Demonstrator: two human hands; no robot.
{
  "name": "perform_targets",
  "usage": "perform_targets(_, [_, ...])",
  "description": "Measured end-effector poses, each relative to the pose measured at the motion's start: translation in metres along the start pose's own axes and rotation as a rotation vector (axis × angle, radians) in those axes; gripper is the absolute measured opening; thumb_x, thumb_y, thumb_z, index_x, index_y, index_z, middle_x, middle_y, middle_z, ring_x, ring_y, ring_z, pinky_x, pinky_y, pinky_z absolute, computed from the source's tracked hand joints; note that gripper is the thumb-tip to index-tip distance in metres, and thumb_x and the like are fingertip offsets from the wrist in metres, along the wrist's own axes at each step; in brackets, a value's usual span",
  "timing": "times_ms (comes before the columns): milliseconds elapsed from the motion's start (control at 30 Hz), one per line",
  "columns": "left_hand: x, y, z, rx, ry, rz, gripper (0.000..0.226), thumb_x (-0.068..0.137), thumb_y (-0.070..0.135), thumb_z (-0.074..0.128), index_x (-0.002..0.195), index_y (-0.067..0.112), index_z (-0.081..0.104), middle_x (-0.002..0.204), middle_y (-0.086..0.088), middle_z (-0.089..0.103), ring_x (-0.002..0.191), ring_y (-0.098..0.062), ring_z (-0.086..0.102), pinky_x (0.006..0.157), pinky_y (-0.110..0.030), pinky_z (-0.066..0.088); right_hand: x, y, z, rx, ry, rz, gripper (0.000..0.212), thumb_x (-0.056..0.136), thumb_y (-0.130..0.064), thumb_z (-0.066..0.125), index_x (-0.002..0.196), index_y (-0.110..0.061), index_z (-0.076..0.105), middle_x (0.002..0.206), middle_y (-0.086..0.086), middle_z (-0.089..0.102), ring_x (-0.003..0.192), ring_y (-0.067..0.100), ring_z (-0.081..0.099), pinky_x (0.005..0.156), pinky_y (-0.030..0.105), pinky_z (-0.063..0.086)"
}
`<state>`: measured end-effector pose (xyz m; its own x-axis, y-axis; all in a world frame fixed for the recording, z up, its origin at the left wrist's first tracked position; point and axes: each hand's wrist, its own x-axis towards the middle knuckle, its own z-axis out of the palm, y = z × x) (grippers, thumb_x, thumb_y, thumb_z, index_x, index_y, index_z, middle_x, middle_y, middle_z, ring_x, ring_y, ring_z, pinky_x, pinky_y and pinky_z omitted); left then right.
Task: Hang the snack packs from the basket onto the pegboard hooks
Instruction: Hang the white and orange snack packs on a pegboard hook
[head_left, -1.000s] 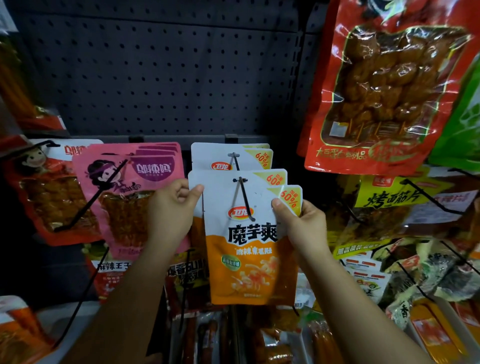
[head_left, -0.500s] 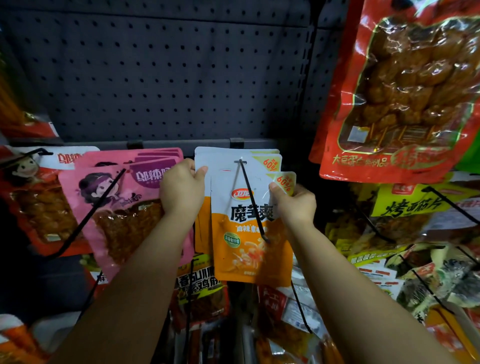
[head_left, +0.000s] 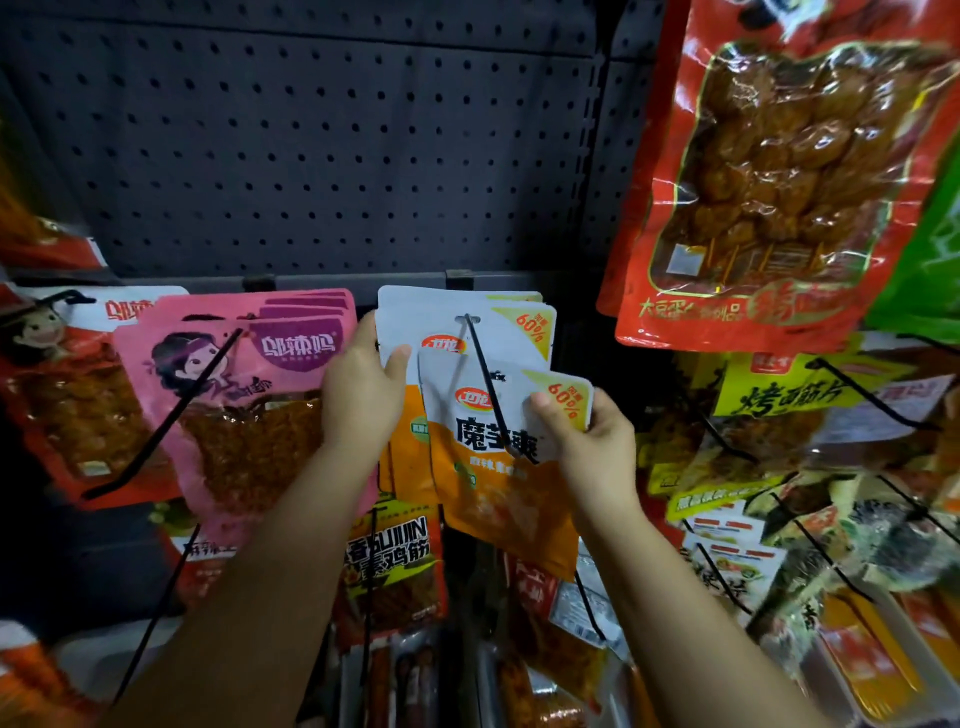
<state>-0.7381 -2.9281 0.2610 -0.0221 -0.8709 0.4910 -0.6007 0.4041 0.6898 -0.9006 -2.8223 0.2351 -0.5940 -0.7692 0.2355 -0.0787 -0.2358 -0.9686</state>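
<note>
Both hands pinch packs — the right hand (head_left: 587, 436) grips the front orange pack (head_left: 493, 467), the left hand (head_left: 358, 395) the hung stack (head_left: 467, 322); hook (head_left: 485, 384) tip hidden.

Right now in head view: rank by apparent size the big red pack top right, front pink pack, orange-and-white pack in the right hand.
1. big red pack, though nearness may inflate it
2. pink pack
3. orange-and-white pack, gripped by the right hand
</note>
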Motion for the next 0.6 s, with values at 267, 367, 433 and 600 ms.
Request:
perform_targets(267, [-0.092,0.003,-0.012,-0.309,-0.038,0.036,0.058,0.091,0.047,0.047,0.140,0.017,0.037,0.149,0.000,0.032,0.136,-0.008,0.031,0.110,-0.023,0.027,-0.046,-0.012,-0.032,0.080,-0.213,0.002,0.015,0.079,-0.020,0.070,0.092,-0.014,0.067,0.083,0.001,0.073,0.075,0.011,0.069,0.065,0.023,0.054])
perform_targets(367, [-0.119,0.004,-0.021,-0.416,-0.002,0.026,0.048,0.085,0.045,0.057,0.125,0.020,0.049,0.131,0.016,0.045,0.111,0.020,0.043,0.087,0.002,0.034,-0.061,-0.016,-0.040,0.192,-0.274,0.034,0.016,0.074,-0.026,0.071,0.089,-0.022,0.070,0.094,0.009,0.075,0.086,0.023,0.072,0.069,0.031,0.058])
perform_targets(433, [-0.132,0.005,-0.027,-0.559,-0.032,-0.023,0.023,0.085,0.034,0.058,0.108,0.032,0.055,0.108,0.026,0.062,0.096,0.018,0.056,0.075,-0.001,0.042,-0.070,-0.019,-0.043,0.239,-0.307,0.040,0.013,0.074,-0.027,0.072,0.087,-0.025,0.071,0.093,0.007,0.075,0.084,0.022,0.073,0.065,0.027,0.057])
perform_targets(600, [-0.150,0.017,-0.043,-0.734,-0.030,-0.011,0.015,0.082,0.024,0.059,0.094,0.033,0.062,0.091,0.026,0.071,0.085,0.004,0.068,0.063,-0.009,0.051,-0.079,-0.028,-0.048,0.255,-0.288,-0.009,0.016,0.076,-0.033,0.071,0.088,-0.023,0.074,0.093,0.007,0.075,0.087,0.025,0.072,0.072,0.034,0.058])
